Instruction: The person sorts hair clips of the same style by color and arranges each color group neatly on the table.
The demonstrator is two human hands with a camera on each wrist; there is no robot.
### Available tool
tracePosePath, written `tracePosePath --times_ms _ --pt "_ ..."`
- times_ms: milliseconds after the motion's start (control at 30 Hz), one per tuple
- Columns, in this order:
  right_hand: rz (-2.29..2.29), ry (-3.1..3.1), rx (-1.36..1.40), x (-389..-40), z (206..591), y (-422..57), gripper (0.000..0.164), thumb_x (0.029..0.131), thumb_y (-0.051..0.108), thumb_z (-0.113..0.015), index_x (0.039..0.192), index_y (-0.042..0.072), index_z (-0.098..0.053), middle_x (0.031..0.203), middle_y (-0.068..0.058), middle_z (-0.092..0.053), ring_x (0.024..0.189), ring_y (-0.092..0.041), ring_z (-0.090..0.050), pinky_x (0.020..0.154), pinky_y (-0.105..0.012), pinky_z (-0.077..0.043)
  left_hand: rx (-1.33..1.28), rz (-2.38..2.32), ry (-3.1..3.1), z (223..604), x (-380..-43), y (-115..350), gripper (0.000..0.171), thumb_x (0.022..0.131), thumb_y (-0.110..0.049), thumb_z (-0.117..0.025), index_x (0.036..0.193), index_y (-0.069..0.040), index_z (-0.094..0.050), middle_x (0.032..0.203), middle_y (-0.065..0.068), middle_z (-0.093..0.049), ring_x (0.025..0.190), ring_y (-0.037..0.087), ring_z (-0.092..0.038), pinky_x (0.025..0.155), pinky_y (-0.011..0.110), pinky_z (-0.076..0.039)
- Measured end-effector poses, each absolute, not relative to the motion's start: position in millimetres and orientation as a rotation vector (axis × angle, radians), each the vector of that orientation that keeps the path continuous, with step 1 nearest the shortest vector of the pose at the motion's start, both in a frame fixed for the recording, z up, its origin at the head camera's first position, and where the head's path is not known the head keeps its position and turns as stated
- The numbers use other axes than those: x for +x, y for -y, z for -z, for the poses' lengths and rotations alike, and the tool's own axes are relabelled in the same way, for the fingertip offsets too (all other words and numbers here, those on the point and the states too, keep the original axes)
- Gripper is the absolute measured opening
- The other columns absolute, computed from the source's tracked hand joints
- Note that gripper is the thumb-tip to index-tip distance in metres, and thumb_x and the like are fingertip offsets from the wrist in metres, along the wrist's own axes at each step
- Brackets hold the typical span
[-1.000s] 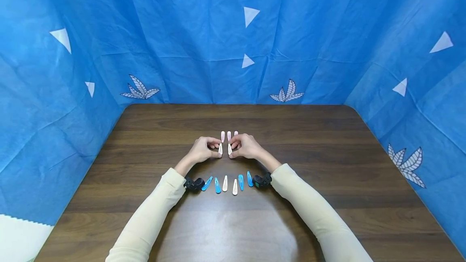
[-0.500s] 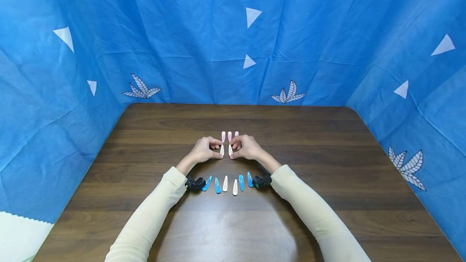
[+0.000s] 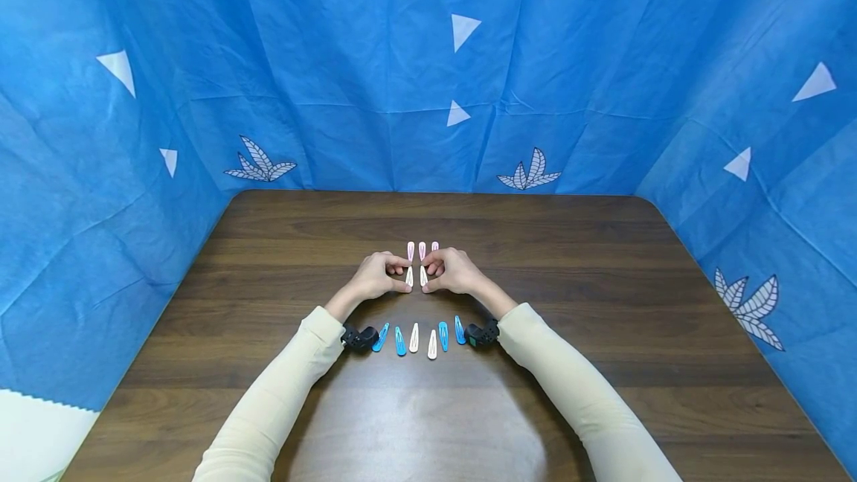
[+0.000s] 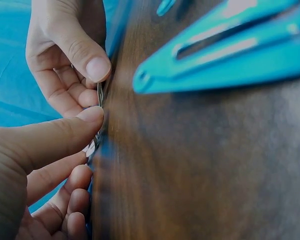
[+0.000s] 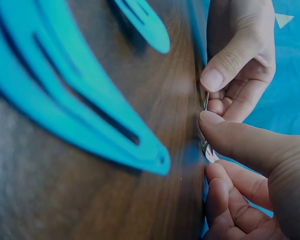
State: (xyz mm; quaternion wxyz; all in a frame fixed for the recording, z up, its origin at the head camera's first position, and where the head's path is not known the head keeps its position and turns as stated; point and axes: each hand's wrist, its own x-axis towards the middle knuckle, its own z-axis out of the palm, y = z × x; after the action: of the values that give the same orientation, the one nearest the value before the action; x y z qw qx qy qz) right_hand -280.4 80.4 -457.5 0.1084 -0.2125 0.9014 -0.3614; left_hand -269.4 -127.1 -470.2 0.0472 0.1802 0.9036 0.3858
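In the head view my left hand (image 3: 375,274) pinches a cream snap hair clip (image 3: 410,277) between thumb and fingers at the table's middle. My right hand (image 3: 458,272) pinches a second cream hair clip (image 3: 423,277) just beside it, with a small gap between the two. Directly beyond lie three pink hair clips in a row: a left one (image 3: 411,250), a middle one (image 3: 422,249) and a right one (image 3: 435,246), partly covered by my right hand. Both wrist views show the held clips nearly edge-on, mostly covered by fingertips.
Nearer me lies an uneven row of clips: blue hair clips (image 3: 400,341) on both sides and two cream ones (image 3: 431,344) between them. The outer blue clips sit close by the wrist cameras. A blue curtain (image 3: 428,147) surrounds the wooden table's (image 3: 569,244) back and sides.
My left hand has shifted slightly right with its cream clip, narrowing the gap to the other one and lining up below the left pink clip. My right hand stays almost still.
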Motion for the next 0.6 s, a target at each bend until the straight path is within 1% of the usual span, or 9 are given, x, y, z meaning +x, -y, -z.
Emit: tracePosePath --times_ms 367,500,600 --pt "1.076 -2.648 -0.635 -278 455 -84 0.045 0.071 0.013 -0.087 0.111 0.003 -0.07 0.09 -0.005 -0.069 0.078 -0.012 -0.061 0.072 -0.023 -0.05 0.534 -1.212 -2.738 471 -271 129 0.05 0.069 -0.018 -0.088 0.115 -0.005 -0.072 0.087 0.005 -0.065 0.085 0.017 -0.057 0.079 0.029 -0.044" --pt "1.098 -2.657 -0.639 -274 451 -88 0.045 0.072 0.015 -0.087 0.113 0.005 -0.07 0.093 -0.006 -0.069 0.082 -0.015 -0.062 0.076 -0.025 -0.051 0.546 -1.271 -2.7 472 -270 131 0.049 0.07 -0.017 -0.087 0.115 -0.003 -0.072 0.089 0.006 -0.066 0.086 0.017 -0.058 0.08 0.029 -0.045" --pt "1.112 -2.685 -0.658 -268 448 -94 0.043 0.073 0.017 -0.086 0.111 0.006 -0.071 0.093 -0.005 -0.07 0.084 -0.016 -0.062 0.078 -0.028 -0.051 0.57 -1.327 -2.669 470 -267 134 0.047 0.071 -0.014 -0.085 0.115 -0.002 -0.071 0.09 0.009 -0.067 0.085 0.018 -0.059 0.079 0.028 -0.046"
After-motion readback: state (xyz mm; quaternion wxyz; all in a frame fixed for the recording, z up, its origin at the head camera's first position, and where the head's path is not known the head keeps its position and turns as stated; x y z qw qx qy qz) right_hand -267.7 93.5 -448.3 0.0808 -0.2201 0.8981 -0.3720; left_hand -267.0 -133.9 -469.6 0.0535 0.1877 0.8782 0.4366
